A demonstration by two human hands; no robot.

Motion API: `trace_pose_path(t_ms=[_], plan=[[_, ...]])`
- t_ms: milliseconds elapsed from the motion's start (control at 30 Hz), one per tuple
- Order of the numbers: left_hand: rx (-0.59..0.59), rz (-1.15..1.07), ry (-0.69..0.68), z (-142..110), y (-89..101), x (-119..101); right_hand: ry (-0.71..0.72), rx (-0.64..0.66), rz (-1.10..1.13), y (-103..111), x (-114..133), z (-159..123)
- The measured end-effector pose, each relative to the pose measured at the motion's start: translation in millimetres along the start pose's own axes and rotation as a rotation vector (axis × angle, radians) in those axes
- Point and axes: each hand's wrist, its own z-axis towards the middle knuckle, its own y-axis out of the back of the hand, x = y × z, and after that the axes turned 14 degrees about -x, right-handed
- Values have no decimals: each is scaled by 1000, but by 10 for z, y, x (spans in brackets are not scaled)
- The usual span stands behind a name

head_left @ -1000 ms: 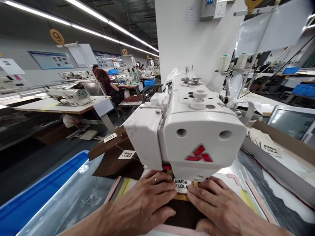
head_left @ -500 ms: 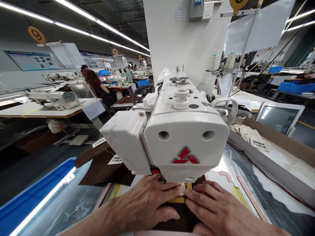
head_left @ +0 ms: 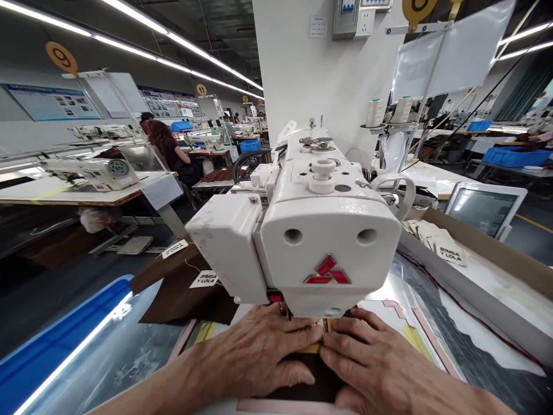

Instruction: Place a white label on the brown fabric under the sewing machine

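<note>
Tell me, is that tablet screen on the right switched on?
Cannot tell. The tablet shows a pale grey screen with faint marks, which could be a lit display or only reflected ceiling light.

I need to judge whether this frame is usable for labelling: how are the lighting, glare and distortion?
Head view: bright, even light from ceiling strip lights; glare streaks on the clear plastic sheet beside the blue bin; wide-angle bending stretches the sewing machine; both hands, left hand and right hand, are sharp, while the distant worker is small.
</note>
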Motion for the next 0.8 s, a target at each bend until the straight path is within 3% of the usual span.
trace_pose_path(t_ms=[167,333,433,567,800], plan=[[25,-6,-13,-59,15,5,69,-168,-31,-97,-38,3],[22,31,2,-87,-1,2,98,-89,-118,76,-7,-82],[29,53,18,-75,-15,0,108,-154,-160,172,-26,-207],[2,73,25,-84,-19,7,130,-149,-214,234,-104,-404],[-28,76,19,-129,-30,14,-3,-111,-146,256,-184,-510]])
